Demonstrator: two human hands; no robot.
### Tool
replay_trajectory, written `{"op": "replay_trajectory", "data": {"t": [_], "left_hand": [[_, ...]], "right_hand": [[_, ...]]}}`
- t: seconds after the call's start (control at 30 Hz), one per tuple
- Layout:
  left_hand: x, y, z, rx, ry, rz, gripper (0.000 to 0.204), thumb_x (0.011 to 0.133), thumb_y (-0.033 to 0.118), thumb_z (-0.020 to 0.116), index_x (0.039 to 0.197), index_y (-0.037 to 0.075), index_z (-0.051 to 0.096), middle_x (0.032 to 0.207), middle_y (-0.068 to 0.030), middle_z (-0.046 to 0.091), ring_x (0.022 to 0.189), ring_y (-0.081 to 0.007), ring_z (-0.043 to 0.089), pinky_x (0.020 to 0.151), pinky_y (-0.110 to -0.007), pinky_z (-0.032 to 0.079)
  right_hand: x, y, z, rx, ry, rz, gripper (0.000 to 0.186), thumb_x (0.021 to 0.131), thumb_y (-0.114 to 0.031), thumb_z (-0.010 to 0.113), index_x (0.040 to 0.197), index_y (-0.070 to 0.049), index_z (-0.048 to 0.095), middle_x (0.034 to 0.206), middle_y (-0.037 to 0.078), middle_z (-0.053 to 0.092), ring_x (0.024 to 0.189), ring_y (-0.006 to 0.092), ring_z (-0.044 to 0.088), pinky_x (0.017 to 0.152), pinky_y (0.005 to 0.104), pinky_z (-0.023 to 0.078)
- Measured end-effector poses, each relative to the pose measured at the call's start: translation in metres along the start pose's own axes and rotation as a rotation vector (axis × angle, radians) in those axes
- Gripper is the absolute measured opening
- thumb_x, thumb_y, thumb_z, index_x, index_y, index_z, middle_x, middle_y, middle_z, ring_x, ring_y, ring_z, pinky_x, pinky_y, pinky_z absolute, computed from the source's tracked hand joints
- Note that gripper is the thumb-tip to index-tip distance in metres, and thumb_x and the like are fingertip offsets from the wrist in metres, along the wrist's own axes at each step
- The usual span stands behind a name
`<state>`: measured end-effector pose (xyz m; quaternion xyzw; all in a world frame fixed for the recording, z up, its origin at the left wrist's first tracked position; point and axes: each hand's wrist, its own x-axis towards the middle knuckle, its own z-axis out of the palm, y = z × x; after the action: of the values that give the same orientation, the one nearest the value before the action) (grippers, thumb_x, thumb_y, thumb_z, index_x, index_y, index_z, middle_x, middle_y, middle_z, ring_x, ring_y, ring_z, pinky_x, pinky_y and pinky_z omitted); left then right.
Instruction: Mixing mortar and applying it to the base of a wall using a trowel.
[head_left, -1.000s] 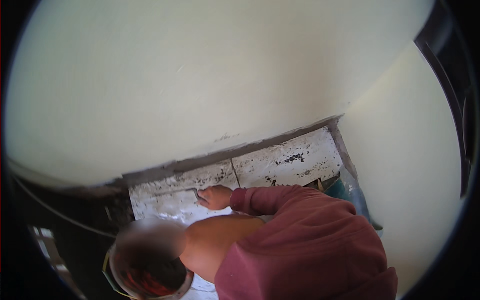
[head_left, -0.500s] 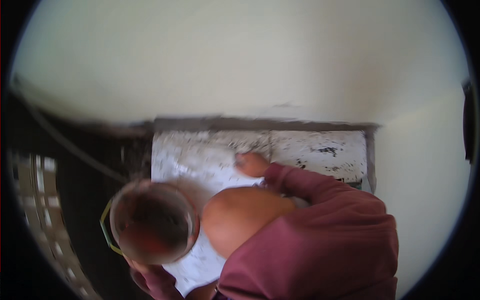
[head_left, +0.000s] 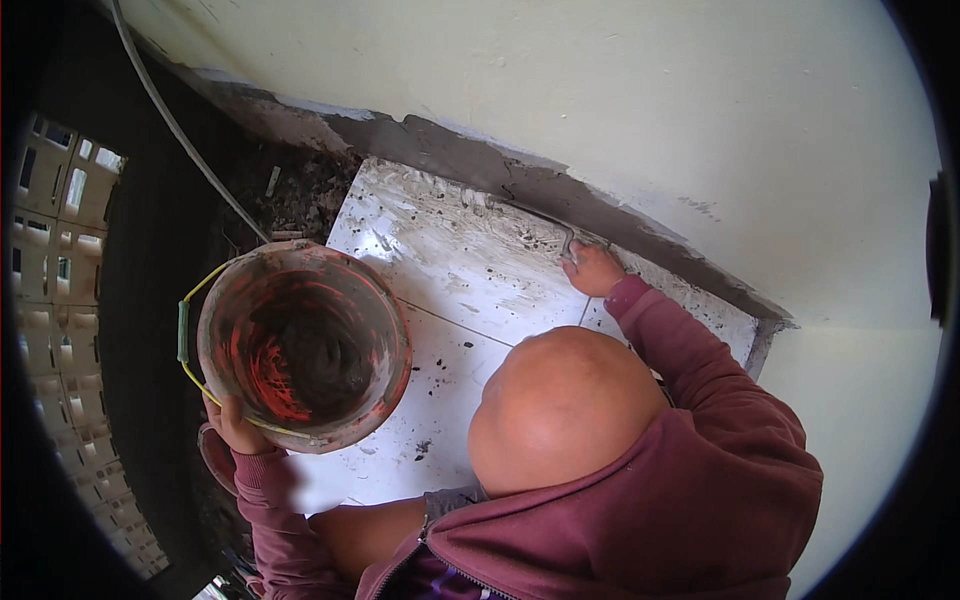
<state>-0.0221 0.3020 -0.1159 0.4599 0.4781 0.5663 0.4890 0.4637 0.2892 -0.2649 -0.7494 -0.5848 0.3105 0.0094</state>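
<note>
Two things are gripped, well apart: the left hand (head_left: pixel 236 427) clasps the rim of a mortar-smeared bucket (head_left: pixel 300 256) at the left edge of the white tiled floor (head_left: pixel 450 400); the right hand (head_left: pixel 598 271) grips a trowel (head_left: pixel 569 239) near the floor's wall-side edge.

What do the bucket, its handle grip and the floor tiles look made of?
Bucket: probably plastic, matte and grey-smeared, orange-red showing beneath. Handle grip: likely plastic, a smooth-looking green sleeve. Floor tiles: seemingly glazed ceramic, glossy white with a bright reflection.
</note>
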Motion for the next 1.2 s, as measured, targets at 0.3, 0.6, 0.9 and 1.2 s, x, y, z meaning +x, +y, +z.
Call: {"op": "replay_trajectory", "data": {"t": [0.3, 0.6, 0.9, 1.2], "left_hand": [[-0.002, -0.005, -0.017, 0.054, 0.081, 0.020, 0.042, 0.078, 0.011, 0.046, 0.118, -0.002, 0.041, 0.115, -0.0151, 0.050, 0.104, -0.0255, 0.052, 0.089, -0.037, 0.042], [0.000, -0.006, -0.010, 0.073, 0.071, -0.009, 0.056, 0.076, 0.019, 0.054, 0.124, -0.003, 0.036, 0.120, -0.0159, 0.047, 0.107, -0.0274, 0.050, 0.092, -0.039, 0.040], [-0.001, -0.001, -0.009, 0.048, 0.098, -0.007, 0.050, 0.077, 0.015, 0.049, 0.122, -0.003, 0.039, 0.118, -0.0161, 0.049, 0.104, -0.0264, 0.052, 0.090, -0.037, 0.042], [0.000, -0.006, -0.010, 0.047, 0.079, 0.032, 0.052, 0.076, 0.017, 0.052, 0.122, -0.002, 0.038, 0.118, -0.0158, 0.049, 0.105, -0.0253, 0.051, 0.091, -0.037, 0.041]], "right_hand": [[-0.021, -0.017, -0.030, 0.078, 0.150, -0.104, 0.038, 0.081, -0.034, 0.048, 0.092, 0.002, 0.050, 0.083, 0.027, 0.057, 0.083, 0.0398, 0.055, 0.075, 0.0456, 0.044], [0.024, -0.030, 0.002, -0.045, 0.100, -0.027, 0.035, 0.081, -0.032, 0.049, 0.093, 0.000, 0.051, 0.090, 0.023, 0.058, 0.085, 0.0392, 0.056, 0.077, 0.0454, 0.044], [-0.024, -0.037, -0.052, 0.075, 0.417, -0.307, 0.028, 0.081, -0.027, 0.052, 0.085, 0.000, 0.049, 0.072, 0.022, 0.056, 0.073, 0.0406, 0.054, 0.065, 0.0465, 0.043], [0.002, -0.047, -0.010, -0.053, 0.105, -0.145, 0.031, 0.082, -0.030, 0.048, 0.089, 0.000, 0.049, 0.079, 0.023, 0.058, 0.076, 0.0401, 0.057, 0.068, 0.0463, 0.045]]}}
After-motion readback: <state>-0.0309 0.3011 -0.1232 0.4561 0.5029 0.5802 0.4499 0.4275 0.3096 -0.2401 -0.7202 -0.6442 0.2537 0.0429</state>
